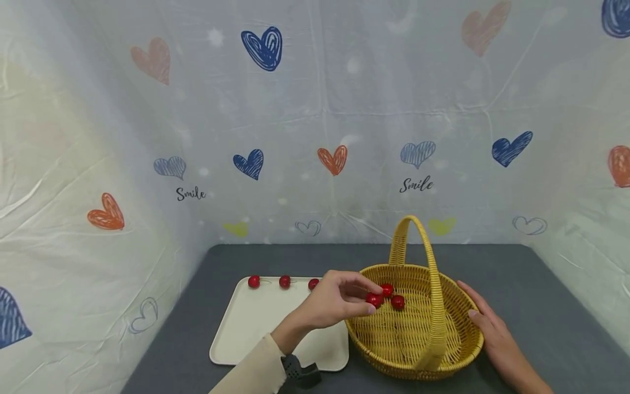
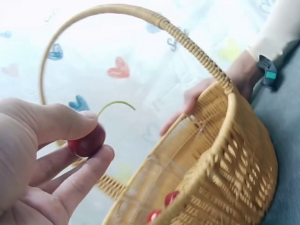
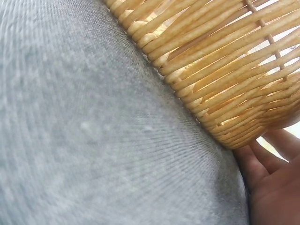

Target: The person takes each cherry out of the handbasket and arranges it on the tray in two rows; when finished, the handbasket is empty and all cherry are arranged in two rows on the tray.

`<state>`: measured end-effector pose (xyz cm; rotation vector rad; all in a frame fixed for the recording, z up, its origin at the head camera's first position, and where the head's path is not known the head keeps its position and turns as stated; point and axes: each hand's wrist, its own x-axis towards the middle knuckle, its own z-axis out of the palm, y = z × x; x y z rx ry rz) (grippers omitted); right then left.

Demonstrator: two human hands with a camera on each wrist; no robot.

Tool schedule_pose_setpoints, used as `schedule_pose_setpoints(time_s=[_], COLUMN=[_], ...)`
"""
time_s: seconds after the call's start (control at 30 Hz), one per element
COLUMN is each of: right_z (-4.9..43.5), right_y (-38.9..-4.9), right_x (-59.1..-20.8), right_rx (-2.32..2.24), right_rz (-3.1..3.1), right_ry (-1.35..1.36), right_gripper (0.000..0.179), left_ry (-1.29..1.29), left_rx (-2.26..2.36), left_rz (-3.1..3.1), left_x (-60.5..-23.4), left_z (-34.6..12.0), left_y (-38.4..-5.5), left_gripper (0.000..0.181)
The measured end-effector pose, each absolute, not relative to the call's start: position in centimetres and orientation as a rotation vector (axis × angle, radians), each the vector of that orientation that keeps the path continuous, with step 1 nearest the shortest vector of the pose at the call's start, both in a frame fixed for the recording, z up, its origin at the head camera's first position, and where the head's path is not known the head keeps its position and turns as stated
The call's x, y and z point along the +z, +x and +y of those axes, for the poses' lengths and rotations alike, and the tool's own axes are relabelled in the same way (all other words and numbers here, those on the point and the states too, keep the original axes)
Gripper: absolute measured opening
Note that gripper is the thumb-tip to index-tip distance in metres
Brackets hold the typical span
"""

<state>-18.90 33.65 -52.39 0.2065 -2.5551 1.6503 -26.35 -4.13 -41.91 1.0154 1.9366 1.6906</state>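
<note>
My left hand (image 1: 331, 301) pinches a red cherry (image 1: 374, 300) between thumb and fingertips, above the left side of the yellow wicker basket (image 1: 410, 364). A thin green stem (image 2: 115, 103) curves up from this cherry in the left wrist view. Inside the basket lie two more cherries, one (image 1: 387, 290) near the far left wall and one (image 1: 398, 302) just right of it. My right hand (image 1: 497, 334) holds the basket's right side, its thumb on the rim and its fingers along the outside. Those fingers (image 3: 265, 159) touch the weave low down in the right wrist view.
Left of the basket lies a white tray (image 1: 246, 334), partly covered by my left forearm. Along its far edge sit a left cherry (image 1: 254, 281), a middle cherry (image 1: 285, 282) and a right cherry (image 1: 313, 283). The basket's tall handle (image 1: 435, 295) arches over its middle. Grey cloth (image 1: 531, 295) covers the table.
</note>
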Motion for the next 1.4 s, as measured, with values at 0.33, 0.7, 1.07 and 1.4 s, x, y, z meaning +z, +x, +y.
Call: schedule_pose_setpoints(time_s=[0.33, 0.7, 1.07, 1.4], right_z=[33.7, 33.5, 33.5, 33.9], right_y=[-18.9, -19.0, -19.0, -19.0], right_x=[-52.7, -52.8, -52.8, -52.9], right_rx=[1.663, 1.664, 1.684, 1.678], right_rz=[-2.562, -2.539, -2.535, -2.516], right_ry=[0.182, 0.203, 0.212, 0.239], right_gripper=[0.058, 0.057, 0.057, 0.057], left_ry=[0.850, 0.586, 0.611, 0.776], left_rx=[1.764, 1.843, 1.774, 1.578], left_rz=[2.107, 2.372, 2.321, 2.398], left_x=[-42.7, -45.3, -48.2, -50.6], left_z=[-11.8, -18.5, -18.5, -13.6], left_y=[-25.1, -23.5, -23.1, -23.7], left_gripper=[0.037, 0.039, 0.038, 0.032])
